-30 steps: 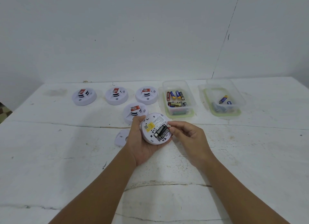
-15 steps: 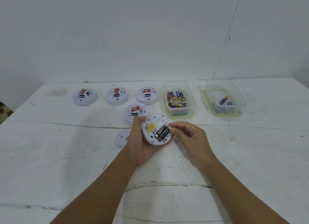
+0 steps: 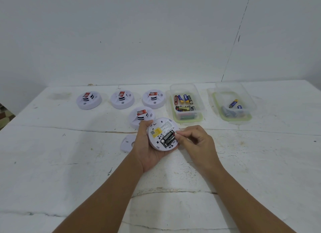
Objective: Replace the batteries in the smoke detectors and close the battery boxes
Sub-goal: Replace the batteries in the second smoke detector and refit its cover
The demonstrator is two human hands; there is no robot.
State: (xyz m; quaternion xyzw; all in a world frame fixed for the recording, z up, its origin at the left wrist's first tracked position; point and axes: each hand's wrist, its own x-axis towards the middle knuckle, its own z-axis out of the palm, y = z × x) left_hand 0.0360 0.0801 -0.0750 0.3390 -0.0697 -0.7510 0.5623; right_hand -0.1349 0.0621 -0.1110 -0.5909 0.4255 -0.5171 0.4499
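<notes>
Nearest to me, the left hand [image 3: 147, 145] cradled an upturned smoke detector [image 3: 163, 134] from below, fingers curled round its rim and the thumb over the top edge, tilting the back up toward the person's eyes, I judged so the battery bay could be seen and worked on. Two black batteries [image 3: 168, 137] lay side by side in that open bay, next to a yellow label. The right hand [image 3: 196, 142] came in from the side with its fingers bent, thumb and forefinger pinching at the upper end of the batteries; whether it was pulling one out or pressing one home I could not tell.

Just beside the left hand, on the table [image 3: 69, 163], lay a white cover plate [image 3: 127, 143], presumably the detector's back, set within reach for closing up.

Farther off, a fourth detector [image 3: 141, 117] sat face up just behind the held one, and three more detectors [image 3: 121, 99] stood in a row near the far edge. To their right were two clear plastic tubs: the nearer tub [image 3: 186, 103] held a good many mixed batteries, the farther tub [image 3: 232, 104] only a few, probably one for fresh cells and one for spent.

The table was white-painted, scuffed and cracked along long lines, pushed against a bare white wall [image 3: 156, 32].
</notes>
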